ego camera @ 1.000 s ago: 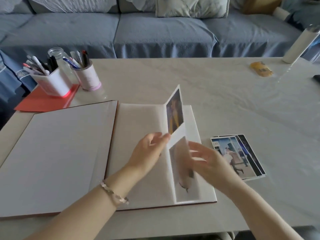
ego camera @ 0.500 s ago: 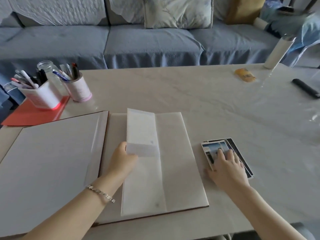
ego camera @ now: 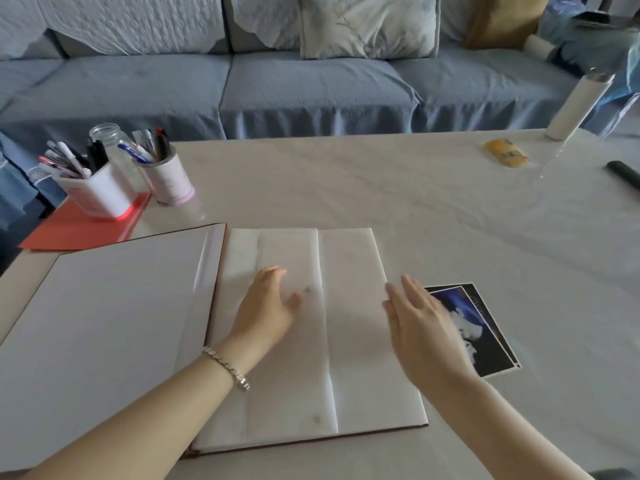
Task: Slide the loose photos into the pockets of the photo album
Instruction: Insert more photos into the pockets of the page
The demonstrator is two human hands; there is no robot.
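Observation:
The photo album [ego camera: 104, 323] lies open on the table. Its white right page [ego camera: 349, 258] carries a translucent pocket strip [ego camera: 289, 375] that lies flat, folded over to the left. My left hand [ego camera: 266, 306] rests on that strip with relaxed fingers and holds nothing. My right hand [ego camera: 422, 327] hovers over the album's right edge, fingers straight, and no photo shows in it. The loose photos [ego camera: 485, 327] lie stacked on the table just right of the album, a dark blue print on top, partly hidden by my right hand.
Two pen holders [ego camera: 100, 192] and a glass jar [ego camera: 110, 140] stand at the back left on a red folder [ego camera: 76, 230]. An orange packet [ego camera: 507, 152], a white cylinder [ego camera: 575, 105] and a black remote [ego camera: 623, 171] sit at the far right. A blue sofa [ego camera: 311, 88] runs behind the table.
The pocket strip went from standing up to lying flat on the left. My right hand went to the photo stack, then lifted and moved left toward the album. The stack's top print looks darker.

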